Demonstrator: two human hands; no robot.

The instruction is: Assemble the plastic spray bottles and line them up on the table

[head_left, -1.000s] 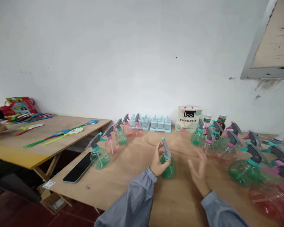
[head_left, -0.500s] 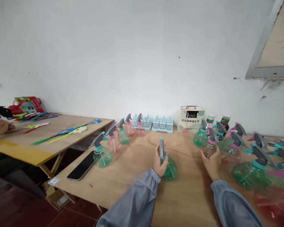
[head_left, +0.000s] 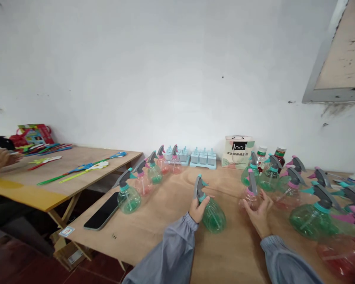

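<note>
Here, a green spray bottle point(head_left: 213, 216) sits above the middle of the wooden table point(head_left: 168, 209), tilted so that its grey sprayer head leans left; whether its base touches the wood cannot be told. The person's left hand point(head_left: 197, 209) is closed around its neck. Just to the right, the right hand point(head_left: 260, 215) grips a pink spray bottle point(head_left: 249, 198) below its collar, the two hands well apart from each other. Beyond that hand stands a crowd of green and pink sprayers point(head_left: 312, 221). On the left side, a row of five spray bottles point(head_left: 129, 200) runs back from a black-screened phone point(head_left: 103, 211). Near the wall are pale blue moulds point(head_left: 203, 159), a printed paper bag point(head_left: 237, 152) and two white-capped bottles point(head_left: 280, 156). Farther left, a co-worker's hands point(head_left: 1, 161) are over another table point(head_left: 26, 191), where colourful sticks point(head_left: 84, 167) lie.
</note>
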